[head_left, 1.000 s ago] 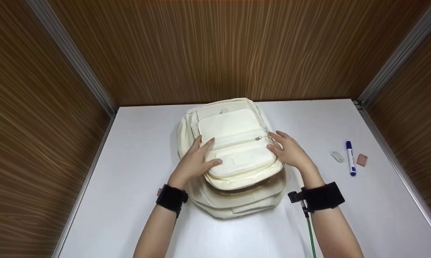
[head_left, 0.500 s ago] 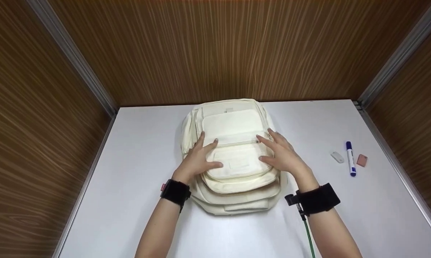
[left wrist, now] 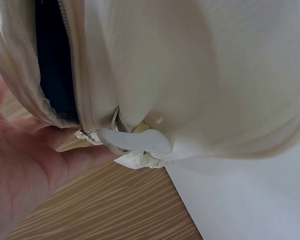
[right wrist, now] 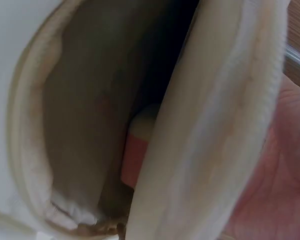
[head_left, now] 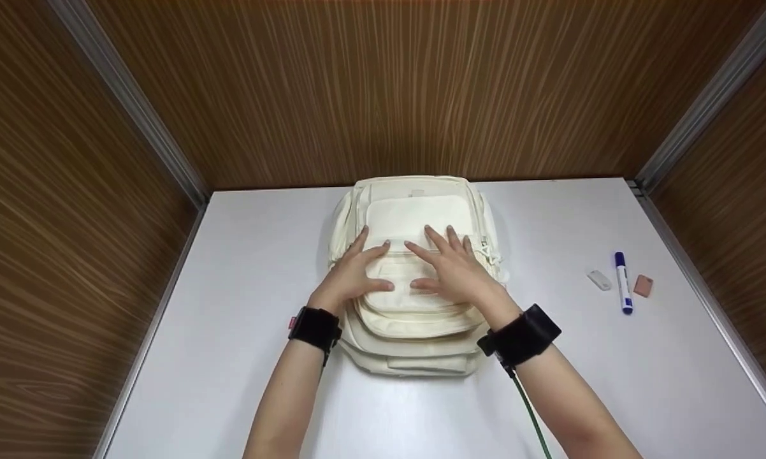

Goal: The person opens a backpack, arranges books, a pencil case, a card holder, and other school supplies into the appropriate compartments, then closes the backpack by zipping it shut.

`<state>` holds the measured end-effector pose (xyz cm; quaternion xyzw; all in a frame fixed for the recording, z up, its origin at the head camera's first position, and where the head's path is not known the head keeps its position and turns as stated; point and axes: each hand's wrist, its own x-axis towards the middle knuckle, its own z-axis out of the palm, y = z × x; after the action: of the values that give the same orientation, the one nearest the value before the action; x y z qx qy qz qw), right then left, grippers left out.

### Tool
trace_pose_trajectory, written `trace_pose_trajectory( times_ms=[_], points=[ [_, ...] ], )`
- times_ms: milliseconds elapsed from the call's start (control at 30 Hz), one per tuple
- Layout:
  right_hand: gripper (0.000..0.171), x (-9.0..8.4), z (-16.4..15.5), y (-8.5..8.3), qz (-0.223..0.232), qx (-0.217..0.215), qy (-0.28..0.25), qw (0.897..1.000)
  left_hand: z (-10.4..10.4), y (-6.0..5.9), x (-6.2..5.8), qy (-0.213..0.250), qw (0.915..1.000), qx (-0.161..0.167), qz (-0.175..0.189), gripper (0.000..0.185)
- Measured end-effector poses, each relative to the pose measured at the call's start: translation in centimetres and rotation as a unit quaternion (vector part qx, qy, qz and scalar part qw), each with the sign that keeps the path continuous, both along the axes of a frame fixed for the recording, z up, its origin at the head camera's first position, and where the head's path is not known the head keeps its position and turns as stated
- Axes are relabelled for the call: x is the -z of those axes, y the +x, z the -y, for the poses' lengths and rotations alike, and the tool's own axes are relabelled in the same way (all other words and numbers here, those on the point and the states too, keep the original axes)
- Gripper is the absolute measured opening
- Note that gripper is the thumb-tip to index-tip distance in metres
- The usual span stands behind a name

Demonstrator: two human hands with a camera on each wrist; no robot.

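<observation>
A cream backpack (head_left: 415, 210) lies flat in the middle of the white table (head_left: 243, 280), its front pockets facing up. My left hand (head_left: 354, 274) rests on its left side with fingers spread and straight. My right hand (head_left: 450, 271) lies flat on the front pocket, fingers straight and pointing away. In the left wrist view the backpack (left wrist: 200, 75) fills the frame, with an unzipped opening (left wrist: 52, 60) and my palm (left wrist: 20, 170) beside it. In the right wrist view an open compartment (right wrist: 105, 100) gapes next to my palm (right wrist: 275, 175).
At the right of the table lie a blue-capped marker (head_left: 623, 280), a small white object (head_left: 599, 278) and a small brown eraser-like block (head_left: 643, 284). Wood-grain walls (head_left: 383, 89) enclose the table on three sides, with metal corner strips.
The backpack has slid away from me and flattened. My right hand has moved left from the bag's right edge onto the front pocket. My left hand has kept its place on the bag.
</observation>
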<state>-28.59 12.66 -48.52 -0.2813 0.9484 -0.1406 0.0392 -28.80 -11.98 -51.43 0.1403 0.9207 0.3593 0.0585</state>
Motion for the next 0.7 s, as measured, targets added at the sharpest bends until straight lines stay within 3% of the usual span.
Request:
trace_pose_trajectory(
  times_ms=[133,233,367,433,533,700],
  points=[
    [0.072,0.6,1.1,-0.3,-0.019,0.013,0.056,0.998,-0.1,0.1,0.5,0.030,0.9994,-0.016,-0.008,0.089],
    [0.070,0.9,1.4,-0.5,-0.030,0.023,0.097,0.995,-0.2,0.0,0.9,0.082,0.9960,-0.032,-0.015,0.089],
    [0.070,1.1,1.3,-0.8,-0.030,0.030,0.114,0.993,0.4,-0.1,1.3,0.177,0.9798,-0.078,-0.051,0.068],
    [0.069,1.2,1.2,-1.1,-0.029,0.033,0.112,0.993,1.0,-0.3,1.5,0.203,0.9697,-0.113,-0.076,0.057],
    [0.070,1.2,0.9,-1.4,-0.027,0.037,0.107,0.993,2.1,-0.5,1.8,0.194,0.9642,-0.156,-0.092,0.052],
    [0.071,1.1,0.8,-1.8,-0.017,0.040,0.102,0.994,3.3,-1.1,2.3,0.132,0.9751,-0.168,-0.059,0.050]
  ],
)
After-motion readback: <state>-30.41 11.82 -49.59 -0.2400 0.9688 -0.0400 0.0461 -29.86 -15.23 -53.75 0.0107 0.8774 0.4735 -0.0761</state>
